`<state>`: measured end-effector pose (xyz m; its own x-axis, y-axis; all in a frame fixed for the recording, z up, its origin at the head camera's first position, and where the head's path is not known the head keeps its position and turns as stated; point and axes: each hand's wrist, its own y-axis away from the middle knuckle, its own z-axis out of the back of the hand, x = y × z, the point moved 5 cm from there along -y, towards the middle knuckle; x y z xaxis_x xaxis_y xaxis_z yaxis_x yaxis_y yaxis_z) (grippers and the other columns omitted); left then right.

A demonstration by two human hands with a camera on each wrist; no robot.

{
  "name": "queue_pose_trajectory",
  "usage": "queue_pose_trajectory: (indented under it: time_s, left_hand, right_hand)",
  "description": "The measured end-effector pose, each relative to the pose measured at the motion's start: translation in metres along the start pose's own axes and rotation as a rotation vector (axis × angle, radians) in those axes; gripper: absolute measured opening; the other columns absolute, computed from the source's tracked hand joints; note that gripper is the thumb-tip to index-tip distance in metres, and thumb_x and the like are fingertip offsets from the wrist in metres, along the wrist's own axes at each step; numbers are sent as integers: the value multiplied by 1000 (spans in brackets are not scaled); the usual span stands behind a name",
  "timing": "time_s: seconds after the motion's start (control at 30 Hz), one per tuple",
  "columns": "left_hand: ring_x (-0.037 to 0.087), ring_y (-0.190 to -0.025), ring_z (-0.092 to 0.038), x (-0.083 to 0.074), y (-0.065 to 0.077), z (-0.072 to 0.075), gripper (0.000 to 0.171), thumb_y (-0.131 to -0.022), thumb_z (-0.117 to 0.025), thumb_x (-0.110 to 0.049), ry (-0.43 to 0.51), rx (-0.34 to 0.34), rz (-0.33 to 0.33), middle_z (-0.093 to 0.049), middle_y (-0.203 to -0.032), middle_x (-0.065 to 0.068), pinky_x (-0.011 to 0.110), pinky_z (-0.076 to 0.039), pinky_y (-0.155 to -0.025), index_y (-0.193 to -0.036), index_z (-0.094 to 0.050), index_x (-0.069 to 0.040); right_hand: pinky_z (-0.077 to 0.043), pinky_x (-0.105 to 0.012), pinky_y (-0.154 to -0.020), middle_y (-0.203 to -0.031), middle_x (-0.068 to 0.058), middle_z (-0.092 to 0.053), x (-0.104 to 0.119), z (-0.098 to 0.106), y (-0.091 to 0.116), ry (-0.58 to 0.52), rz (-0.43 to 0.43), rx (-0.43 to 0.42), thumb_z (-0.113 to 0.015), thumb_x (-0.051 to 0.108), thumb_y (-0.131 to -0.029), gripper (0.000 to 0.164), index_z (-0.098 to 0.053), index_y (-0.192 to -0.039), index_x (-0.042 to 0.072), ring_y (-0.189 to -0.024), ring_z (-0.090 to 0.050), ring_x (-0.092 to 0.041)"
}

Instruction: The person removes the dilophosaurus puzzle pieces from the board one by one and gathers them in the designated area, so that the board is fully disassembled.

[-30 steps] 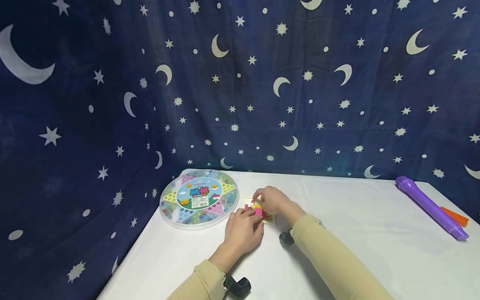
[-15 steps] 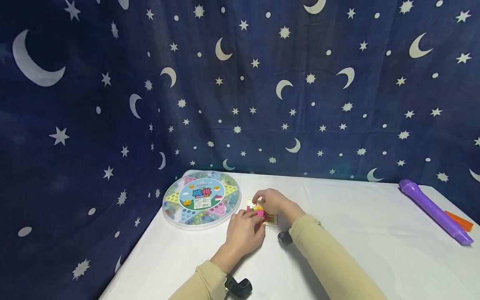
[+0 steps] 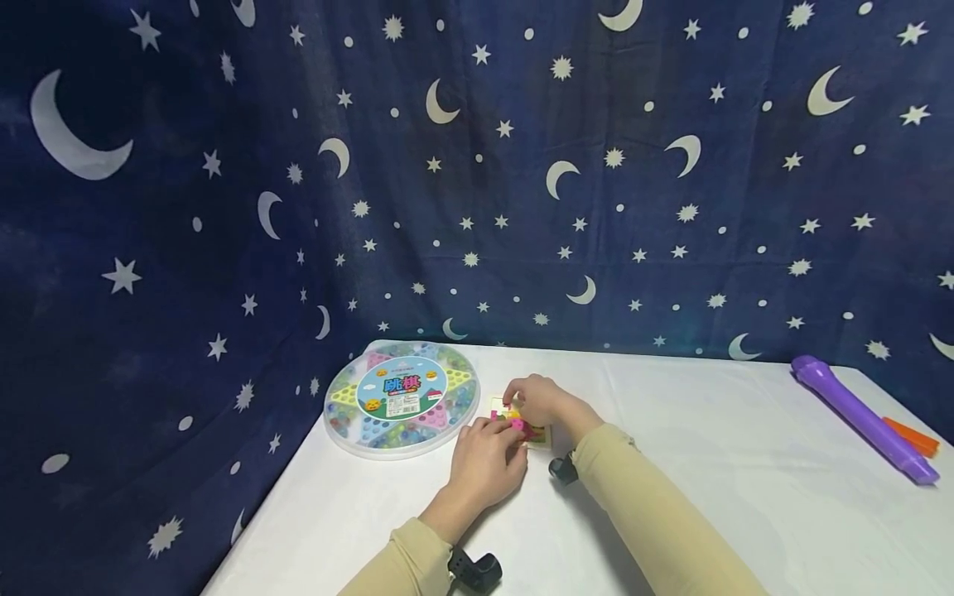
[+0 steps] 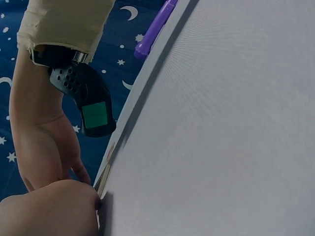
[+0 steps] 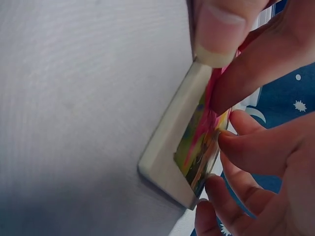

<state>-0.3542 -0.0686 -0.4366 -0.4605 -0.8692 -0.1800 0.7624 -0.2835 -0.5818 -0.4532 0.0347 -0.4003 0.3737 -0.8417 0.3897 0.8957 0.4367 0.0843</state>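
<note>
A small picture puzzle point(image 3: 538, 437) in a cream frame lies on the white table, its pink, yellow and green picture partly covered by both hands. My left hand point(image 3: 484, 463) holds its near side; in the right wrist view, that thumb point(image 5: 221, 34) lies against the frame point(image 5: 167, 182) and a finger presses on the pink part. Bent over the far side is my right hand point(image 3: 547, 400), thumb and fingertips together at a puzzle piece point(image 3: 513, 413); the piece is mostly hidden. In the left wrist view the left hand point(image 4: 49, 209) hides the puzzle almost entirely.
A round, clear-lidded Chinese checkers set point(image 3: 402, 401) with coloured marbles stands left of the puzzle. Far to the right lie a purple recorder-like tube point(image 3: 864, 420) and an orange strip point(image 3: 911, 436). A dark blue curtain point(image 3: 514, 190) with moons and stars hangs behind and left.
The head view has shifted slightly. Both hands stay at the puzzle, with only small movements of the right hand's fingers and wrist.
</note>
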Motion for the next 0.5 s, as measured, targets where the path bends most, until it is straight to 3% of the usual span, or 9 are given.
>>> queue_pose_trajectory:
  time_s: [0.2,0.5]
  left_hand:
    - [23,-105,-63,0,1,0,19,-92,-68,-30,5,-4,3,-74,-114,0,43,-49,-85,-103,-79,-21]
    - [23,-105,-63,0,0,1,18,-90,-68,-29,-2,-22,-6,-74,-114,0,43,-49,-84,-102,-79,-21]
  right_hand:
    - [-45,-57,-103,-117,-10,-63,2,-1,0,48,-16,-3,-66,0,-89,31,-71,-112,21,-107,-55,-31]
    - [-49,-54,-100,-113,-8,-69,-1,-1,-2,32,-4,-59,-70,-1,-88,32,-69,-108,23,-105,-62,-29]
